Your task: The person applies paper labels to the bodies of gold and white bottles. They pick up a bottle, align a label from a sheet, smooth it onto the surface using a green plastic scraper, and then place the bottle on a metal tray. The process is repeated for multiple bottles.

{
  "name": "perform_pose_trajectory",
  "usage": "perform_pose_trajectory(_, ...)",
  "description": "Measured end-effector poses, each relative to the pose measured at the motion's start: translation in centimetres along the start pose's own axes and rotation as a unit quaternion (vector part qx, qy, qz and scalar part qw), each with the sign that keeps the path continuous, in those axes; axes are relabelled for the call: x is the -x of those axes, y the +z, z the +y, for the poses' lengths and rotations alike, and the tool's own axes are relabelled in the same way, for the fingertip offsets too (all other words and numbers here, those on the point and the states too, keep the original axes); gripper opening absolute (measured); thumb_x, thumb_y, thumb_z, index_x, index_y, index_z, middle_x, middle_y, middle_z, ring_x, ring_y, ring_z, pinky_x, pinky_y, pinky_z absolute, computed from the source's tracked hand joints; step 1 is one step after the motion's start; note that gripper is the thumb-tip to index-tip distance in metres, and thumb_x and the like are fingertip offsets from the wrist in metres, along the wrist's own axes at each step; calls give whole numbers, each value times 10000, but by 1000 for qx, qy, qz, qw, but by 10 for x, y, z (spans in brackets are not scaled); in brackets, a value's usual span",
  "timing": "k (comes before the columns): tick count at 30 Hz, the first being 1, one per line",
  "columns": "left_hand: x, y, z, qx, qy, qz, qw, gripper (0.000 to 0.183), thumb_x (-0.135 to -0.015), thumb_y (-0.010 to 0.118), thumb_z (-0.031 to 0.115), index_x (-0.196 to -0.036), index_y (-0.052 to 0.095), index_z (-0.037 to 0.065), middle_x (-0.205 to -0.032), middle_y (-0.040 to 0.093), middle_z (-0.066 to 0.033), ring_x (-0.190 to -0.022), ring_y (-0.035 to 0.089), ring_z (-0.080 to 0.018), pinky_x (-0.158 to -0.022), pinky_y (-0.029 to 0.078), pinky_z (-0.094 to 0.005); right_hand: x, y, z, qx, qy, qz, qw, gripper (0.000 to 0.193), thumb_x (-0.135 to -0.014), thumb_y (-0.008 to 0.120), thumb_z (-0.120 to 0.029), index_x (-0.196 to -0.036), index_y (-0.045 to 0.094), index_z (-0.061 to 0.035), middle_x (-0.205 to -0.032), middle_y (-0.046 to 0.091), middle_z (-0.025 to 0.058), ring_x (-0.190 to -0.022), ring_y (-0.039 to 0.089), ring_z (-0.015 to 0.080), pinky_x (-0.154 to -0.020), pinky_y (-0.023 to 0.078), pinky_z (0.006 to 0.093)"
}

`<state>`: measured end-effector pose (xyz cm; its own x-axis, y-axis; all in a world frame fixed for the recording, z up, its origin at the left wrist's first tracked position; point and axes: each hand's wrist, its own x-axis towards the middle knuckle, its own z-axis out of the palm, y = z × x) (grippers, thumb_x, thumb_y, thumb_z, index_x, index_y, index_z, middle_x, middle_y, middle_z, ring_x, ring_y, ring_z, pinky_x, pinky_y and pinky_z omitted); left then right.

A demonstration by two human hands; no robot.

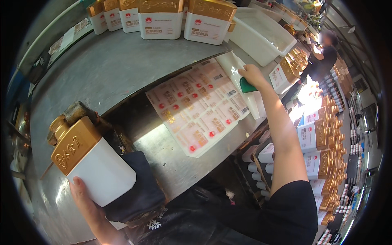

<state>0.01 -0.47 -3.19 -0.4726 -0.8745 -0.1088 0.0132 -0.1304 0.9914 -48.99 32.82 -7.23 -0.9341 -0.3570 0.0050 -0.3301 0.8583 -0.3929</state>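
At the lower left, my left hand [83, 196] grips a bottle [102, 171] with a plain white body and a gold embossed shoulder. Its thumb lies along the white side, while the other fingers are hidden. The bottle lies tilted on a dark padded rest [141, 179], its neck against a worn, wrapped support [81, 112]. My right arm reaches to the far right, where my right hand [254, 76] is closed on a green flat scraper [246, 86]. That hand is over the rolled-back white edge [232, 67] of a sheet of printed labels [196, 106].
Labelled white-and-gold bottles [161, 24] line the bench's [94, 69] far edge. A white plastic tub [261, 36] stands at the back right. Many more bottles [314, 134] are stacked to the right, below my arm. Another person [324, 55] is farther off at right.
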Motion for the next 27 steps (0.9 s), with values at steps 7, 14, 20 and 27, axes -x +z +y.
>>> perform_pose_trajectory(7, 1, 1, 0, 0, 5, 3, 1000, 563, -943, 544, 471, -1285, 483, 28, -1193, 561, -96, -1090, 544, -190, -954, 425, -331, -2, 0, 2, 18, -2, 2, 1000, 387, -802, 594, -310, -858, 674, 64, -833, 652, 268, -828, 649, 396, -785, 488, 441)
perform_pose_trajectory(14, -1, -3, -4, 3, 7, -3, 1000, 566, -942, 546, 469, -1297, 481, 32, -1194, 561, -91, -1090, 547, -189, -958, 427, -332, -11, 1, 16, 40, -9, -7, 999, 416, -798, 602, -339, -864, 680, 64, -897, 653, 277, -870, 647, 395, -804, 489, 440)
perform_pose_trajectory(20, 0, -1, -1, 2, 5, -12, 1000, 583, -947, 539, 468, -1319, 466, 26, -1210, 553, -99, -1100, 543, -191, -958, 428, -331, -12, 3, 16, 16, -13, -6, 1000, 396, -811, 619, -317, -813, 651, 78, -729, 613, 210, -709, 615, 282, -690, 469, 406)
perform_pose_trajectory(27, -1, -3, -3, -4, 7, -27, 1000, 609, -951, 531, 466, -1353, 439, 18, -1261, 536, -114, -1135, 533, -203, -983, 412, -331, -6, -3, 23, -1, -28, 27, 999, 356, -843, 607, -299, -856, 644, 55, -707, 623, 195, -656, 623, 254, -640, 462, 403)
